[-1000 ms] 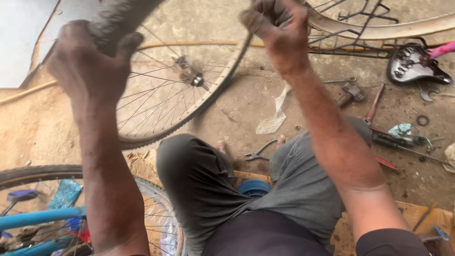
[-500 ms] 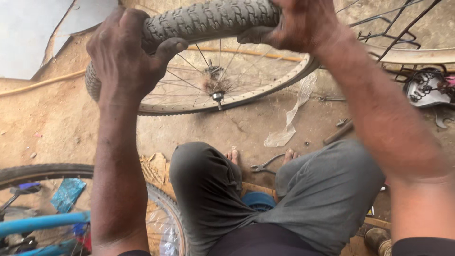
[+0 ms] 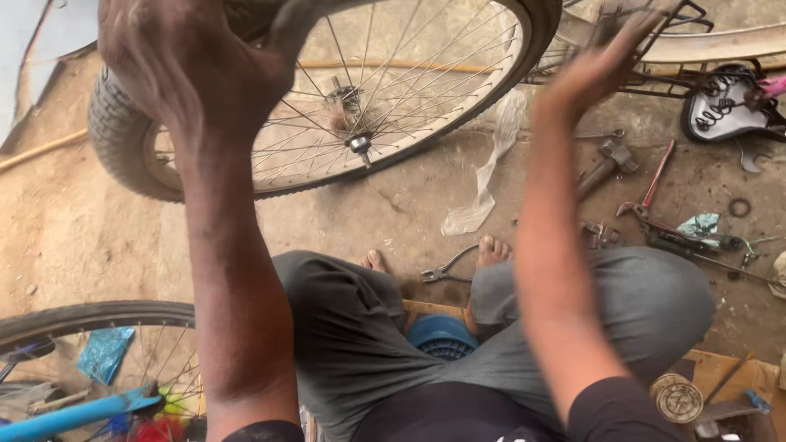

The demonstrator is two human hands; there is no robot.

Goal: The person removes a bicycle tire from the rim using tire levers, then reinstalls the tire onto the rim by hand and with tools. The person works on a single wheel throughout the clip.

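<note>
Seated, knees (image 3: 352,327) up, bare feet on dirt; pliers (image 3: 446,268) lie between the feet. Near left: a second wheel (image 3: 90,315) and a blue frame (image 3: 74,413).

Left hand (image 3: 192,65) raised, fingers wrapped tight over the tyre of the wheel (image 3: 344,123), gripping its near upper rim. The wheel hangs tilted over the ground, hub (image 3: 358,141) below and right of that hand.

Right hand (image 3: 606,61) is blurred, fingers spread loose, off the wheel and just right of its rim.

Judgement: rim stiff, moderately heavy; knobbly rubber gives good purchase; spokes thin, poor to grab. Best held at the tyre, two opposite points.

Far right: hammer (image 3: 606,164), scattered tools, saddle (image 3: 725,106).
</note>
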